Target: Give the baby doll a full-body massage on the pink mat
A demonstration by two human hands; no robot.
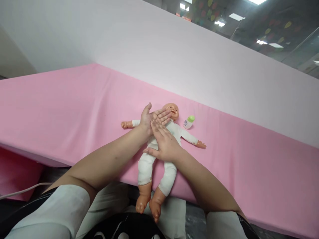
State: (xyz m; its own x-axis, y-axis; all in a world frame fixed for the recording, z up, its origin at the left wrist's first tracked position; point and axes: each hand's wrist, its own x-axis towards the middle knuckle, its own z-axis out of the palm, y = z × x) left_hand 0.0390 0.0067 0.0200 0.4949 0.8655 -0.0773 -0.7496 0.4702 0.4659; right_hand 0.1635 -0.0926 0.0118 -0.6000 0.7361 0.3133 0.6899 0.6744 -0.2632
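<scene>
A baby doll (146,168) in a white cloth suit lies face up, its head toward the wall and its feet over the near edge. Above its chest, my left hand (156,119) is turned palm up with fingers stretched out and nothing in it. My right hand (165,141) lies palm down across the left palm and wrist, fingers extended and thumb apart, over the doll's belly. Beside the doll's head, to the right, stands a small white bottle (188,123) with a green cap, touched by neither hand.
The doll and bottle rest on a surface covered with a pink sheet (249,159). A pale wall (174,53) rises behind it, with glass above. A red-pink object (17,172) and a white cable (27,190) are at the lower left.
</scene>
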